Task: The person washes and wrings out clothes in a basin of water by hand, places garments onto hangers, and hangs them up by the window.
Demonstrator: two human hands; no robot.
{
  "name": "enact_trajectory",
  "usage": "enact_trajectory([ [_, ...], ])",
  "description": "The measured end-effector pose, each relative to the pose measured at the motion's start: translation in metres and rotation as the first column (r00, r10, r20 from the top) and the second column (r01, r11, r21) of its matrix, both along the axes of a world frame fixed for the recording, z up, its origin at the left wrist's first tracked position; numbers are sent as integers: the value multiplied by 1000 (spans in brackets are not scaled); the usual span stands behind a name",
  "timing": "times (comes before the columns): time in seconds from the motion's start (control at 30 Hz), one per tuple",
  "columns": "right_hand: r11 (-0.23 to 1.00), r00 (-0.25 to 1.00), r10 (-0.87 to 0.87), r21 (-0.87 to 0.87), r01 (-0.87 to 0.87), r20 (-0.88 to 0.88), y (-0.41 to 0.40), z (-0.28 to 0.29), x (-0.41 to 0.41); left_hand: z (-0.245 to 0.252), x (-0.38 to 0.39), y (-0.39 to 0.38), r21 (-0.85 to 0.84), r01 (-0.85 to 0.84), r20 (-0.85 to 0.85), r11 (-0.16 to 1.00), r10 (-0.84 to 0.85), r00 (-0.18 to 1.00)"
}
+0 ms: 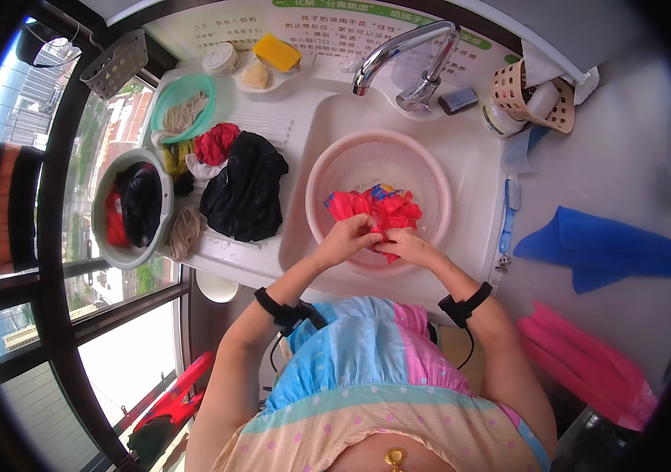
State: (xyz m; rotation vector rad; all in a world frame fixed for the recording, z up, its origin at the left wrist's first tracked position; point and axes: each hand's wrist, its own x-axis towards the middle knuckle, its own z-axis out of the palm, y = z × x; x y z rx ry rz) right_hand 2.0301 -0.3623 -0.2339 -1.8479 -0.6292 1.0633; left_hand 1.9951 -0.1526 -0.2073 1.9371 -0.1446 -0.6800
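Observation:
A pink plastic basin stands in the white sink. In it lies a bunched red cloth with blue and yellow patches. My left hand pinches the near edge of the cloth from the left, thumb towards the middle. From the right, my right hand grips the same edge, its fingertips close to those of the left. Above the basin arches a chrome faucet. A heap of black cloth rests on the ribbed drainboard, with a red cloth behind it.
A grey-green basin with dark and red clothes and a green basin with a beige cloth stand left. Behind are a yellow sponge and a scrub brush. A blue-handled brush and blue cloth lie right.

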Motion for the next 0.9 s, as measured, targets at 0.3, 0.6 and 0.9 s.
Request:
enact_trajectory([
  [0.3,598,739,-630,457,658,-238,-13,151,34,-115,18,26,198,-268,329,943,193,924],
  [0.6,308,668,-688,720,623,-284,-43,179,32,-102,15,-8,251,124,-114,960,-98,989],
  [0.9,403,542,-816,473,783,-201,-67,142,45,21,17,39,-165,-525,21,835,536,844],
])
